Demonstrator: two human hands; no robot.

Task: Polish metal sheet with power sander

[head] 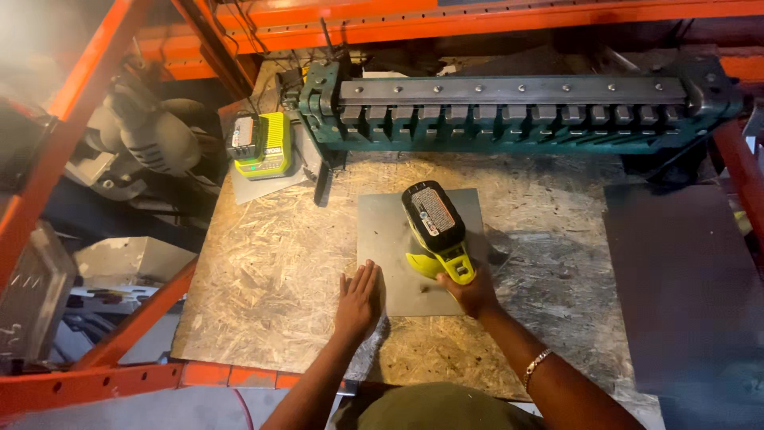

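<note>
A grey sheet-metal square (390, 231) lies flat on a chipboard bench top (278, 271). My right hand (471, 291) grips the handle of a yellow-green and black cordless power tool (435, 227), which rests on the sheet with its battery end toward the camera. My left hand (358, 301) lies flat, fingers together, pressing on the sheet's near-left edge and the board beside it. A beaded bracelet is on my right wrist.
A long green metal bending brake (517, 111) spans the back of the bench. A yellow-green battery charger with a battery (261, 145) sits at the back left. Orange rack beams (95, 374) frame the bench. A dark metal sheet (676, 271) lies on the right.
</note>
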